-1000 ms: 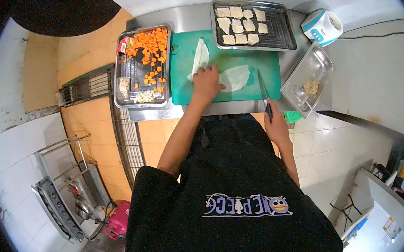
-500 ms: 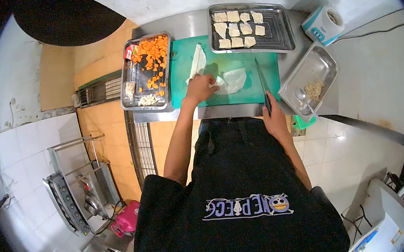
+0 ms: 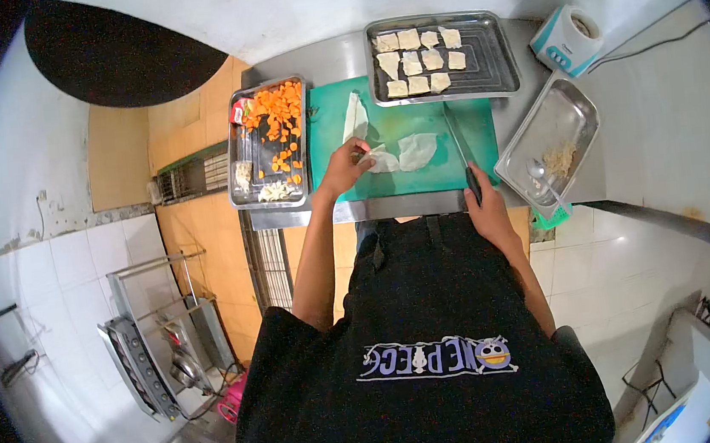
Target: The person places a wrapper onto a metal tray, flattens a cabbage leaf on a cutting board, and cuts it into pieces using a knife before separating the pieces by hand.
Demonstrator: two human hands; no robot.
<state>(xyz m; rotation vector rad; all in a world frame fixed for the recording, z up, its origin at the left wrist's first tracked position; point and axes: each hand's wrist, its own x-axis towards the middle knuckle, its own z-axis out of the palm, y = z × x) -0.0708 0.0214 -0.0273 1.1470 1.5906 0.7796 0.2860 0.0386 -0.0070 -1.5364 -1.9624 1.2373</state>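
Note:
On the green cutting board (image 3: 397,123) lie pale, thin sheet pieces. My left hand (image 3: 344,169) pinches the edge of a small white sheet piece (image 3: 382,160) near the board's front left. Just right of it lies a larger white sheet (image 3: 418,151), flat on the board. A long narrow strip (image 3: 355,117) rests behind my left hand. My right hand (image 3: 489,209) is wrapped round the black handle of a knife (image 3: 461,145), whose blade points away over the right part of the board.
At the left, a metal tray (image 3: 234,178) bears orange carrot pieces and pale chopped bits. A tray (image 3: 489,62) behind the board carries several pale squares. On the right are a steel pan (image 3: 525,135) with crumbly food and a spoon, and a white and blue appliance (image 3: 561,44).
My left hand has shifted from the narrow strip to the small sheet piece, which is now apart from the strip. The knife stays in my right hand. The view has shifted slightly.

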